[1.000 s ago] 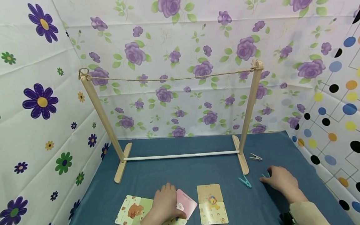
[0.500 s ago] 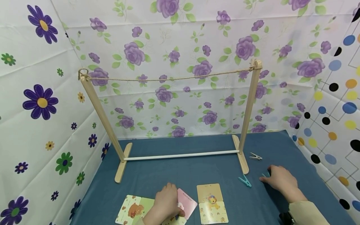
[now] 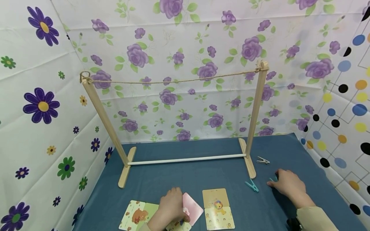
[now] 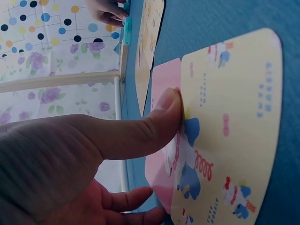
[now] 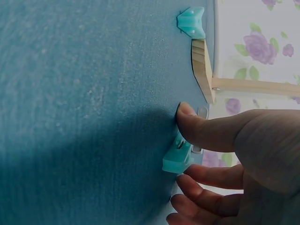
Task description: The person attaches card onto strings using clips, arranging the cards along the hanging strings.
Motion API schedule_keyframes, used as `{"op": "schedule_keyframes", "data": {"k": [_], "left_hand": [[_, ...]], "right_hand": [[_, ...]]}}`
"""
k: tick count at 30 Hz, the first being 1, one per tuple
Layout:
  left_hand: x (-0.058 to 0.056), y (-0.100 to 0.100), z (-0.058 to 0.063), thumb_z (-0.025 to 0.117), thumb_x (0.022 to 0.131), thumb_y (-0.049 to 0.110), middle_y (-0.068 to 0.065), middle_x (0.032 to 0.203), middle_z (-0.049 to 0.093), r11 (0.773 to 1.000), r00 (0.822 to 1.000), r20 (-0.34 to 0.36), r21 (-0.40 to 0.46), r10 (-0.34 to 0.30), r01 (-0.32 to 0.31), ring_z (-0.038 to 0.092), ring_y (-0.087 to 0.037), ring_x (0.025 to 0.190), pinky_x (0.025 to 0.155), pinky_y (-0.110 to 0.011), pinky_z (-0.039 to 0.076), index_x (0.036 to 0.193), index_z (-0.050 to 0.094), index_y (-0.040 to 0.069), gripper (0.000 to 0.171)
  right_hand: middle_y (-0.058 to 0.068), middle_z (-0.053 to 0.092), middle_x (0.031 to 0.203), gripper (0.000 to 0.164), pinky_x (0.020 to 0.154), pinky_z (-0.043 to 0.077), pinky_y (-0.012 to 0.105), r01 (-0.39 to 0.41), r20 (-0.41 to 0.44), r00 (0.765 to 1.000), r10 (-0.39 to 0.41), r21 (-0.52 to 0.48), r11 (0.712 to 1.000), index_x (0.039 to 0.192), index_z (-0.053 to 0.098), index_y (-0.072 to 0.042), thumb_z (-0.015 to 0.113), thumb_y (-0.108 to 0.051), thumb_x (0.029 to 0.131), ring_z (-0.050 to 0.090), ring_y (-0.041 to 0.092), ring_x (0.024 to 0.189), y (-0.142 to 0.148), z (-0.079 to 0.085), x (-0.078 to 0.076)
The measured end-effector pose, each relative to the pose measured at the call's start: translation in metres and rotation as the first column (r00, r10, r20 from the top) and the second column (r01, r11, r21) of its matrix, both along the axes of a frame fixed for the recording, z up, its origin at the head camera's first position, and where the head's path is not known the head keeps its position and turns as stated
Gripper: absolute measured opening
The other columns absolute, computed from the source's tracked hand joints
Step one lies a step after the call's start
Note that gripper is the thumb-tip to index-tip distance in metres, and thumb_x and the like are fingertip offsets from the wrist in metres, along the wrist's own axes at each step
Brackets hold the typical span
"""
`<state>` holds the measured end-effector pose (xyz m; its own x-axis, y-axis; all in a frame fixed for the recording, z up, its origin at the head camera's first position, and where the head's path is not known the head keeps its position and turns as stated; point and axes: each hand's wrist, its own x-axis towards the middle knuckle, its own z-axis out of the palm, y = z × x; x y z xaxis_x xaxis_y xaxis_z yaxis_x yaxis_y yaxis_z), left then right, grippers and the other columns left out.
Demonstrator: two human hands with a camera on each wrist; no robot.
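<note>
My left hand (image 3: 170, 207) grips a folding picture card, pink (image 3: 194, 210) on one half and yellow (image 4: 243, 108) on the other. Its thumb lies on the fold, and the fingertips sit at the card's far edge. To its left, a green bear card (image 3: 138, 215) is partly hidden by the hand. A tan and yellow lion card (image 3: 218, 210) lies flat on the right. Out at the right, my right hand (image 3: 289, 186) pinches a teal clothespin (image 5: 177, 159) between thumb and fingers, low over the cloth. Another teal clothespin (image 3: 252, 185) and a pale clothespin (image 3: 263, 160) lie nearby.
Behind the cards stands a wooden frame with a left post (image 3: 105, 122), a right post (image 3: 257, 112) and a white bottom rod (image 3: 188, 159). A twine line (image 3: 173, 82) runs between the post tops. Patterned sheets enclose the blue cloth (image 3: 173, 176).
My left hand has shifted very slightly, and the pink half of its card now catches more light, fading its lettering. My right hand and the clothespins have stayed in place.
</note>
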<state>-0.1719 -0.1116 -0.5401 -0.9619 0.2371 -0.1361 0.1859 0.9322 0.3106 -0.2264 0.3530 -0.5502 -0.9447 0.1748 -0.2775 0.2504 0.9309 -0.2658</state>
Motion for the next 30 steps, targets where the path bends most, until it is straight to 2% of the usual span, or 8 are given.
{"op": "schedule_keyframes", "data": {"k": [12, 21, 26, 30], "left_hand": [[-0.001, -0.006, -0.004, 0.11, 0.051, 0.043, -0.011, 0.088, 0.059, 0.999, 0.999, 0.042, 0.05, 0.003, -0.005, 0.063, -0.032, 0.083, 0.069, -0.058, 0.056, 0.104, 0.058, 0.0, 0.086], [0.0, -0.009, -0.008, 0.11, 0.051, 0.046, -0.008, 0.087, 0.057, 0.998, 0.999, 0.032, 0.063, -0.007, 0.005, 0.06, -0.026, 0.076, 0.065, -0.052, 0.056, 0.104, 0.059, 0.001, 0.086], [-0.003, -0.013, -0.006, 0.108, 0.055, 0.048, -0.006, 0.087, 0.056, 0.996, 0.997, 0.067, 0.088, -0.024, 0.018, 0.057, -0.022, 0.074, 0.064, -0.049, 0.055, 0.106, 0.06, 0.002, 0.084], [-0.005, -0.015, -0.006, 0.109, 0.058, 0.043, -0.003, 0.088, 0.055, 0.989, 0.994, 0.102, 0.145, -0.036, 0.021, 0.055, -0.019, 0.075, 0.065, -0.045, 0.054, 0.106, 0.06, 0.006, 0.078]], "right_hand": [[0.036, 0.061, 0.116, 0.075, 0.083, 0.053, 0.064, 0.027, 0.001, 1.0, -0.027, 0.038, 0.999, 0.131, 0.06, 0.016, 0.087, -0.041, 0.091, 0.06, 0.052, 0.104, -0.009, -0.002, 0.0], [0.04, 0.059, 0.118, 0.076, 0.084, 0.052, 0.066, 0.035, 0.005, 0.999, -0.035, 0.062, 0.997, 0.133, 0.058, 0.017, 0.086, -0.04, 0.092, 0.058, 0.054, 0.106, -0.012, -0.004, 0.001], [0.039, 0.059, 0.117, 0.076, 0.083, 0.053, 0.065, 0.016, 0.006, 1.0, -0.016, 0.055, 0.998, 0.131, 0.058, 0.018, 0.086, -0.041, 0.092, 0.06, 0.054, 0.104, -0.011, -0.001, -0.001], [0.039, 0.06, 0.116, 0.077, 0.082, 0.053, 0.065, 0.016, 0.006, 1.0, -0.016, 0.046, 0.999, 0.132, 0.058, 0.018, 0.086, -0.042, 0.092, 0.06, 0.053, 0.104, -0.009, 0.0, 0.001]]}}
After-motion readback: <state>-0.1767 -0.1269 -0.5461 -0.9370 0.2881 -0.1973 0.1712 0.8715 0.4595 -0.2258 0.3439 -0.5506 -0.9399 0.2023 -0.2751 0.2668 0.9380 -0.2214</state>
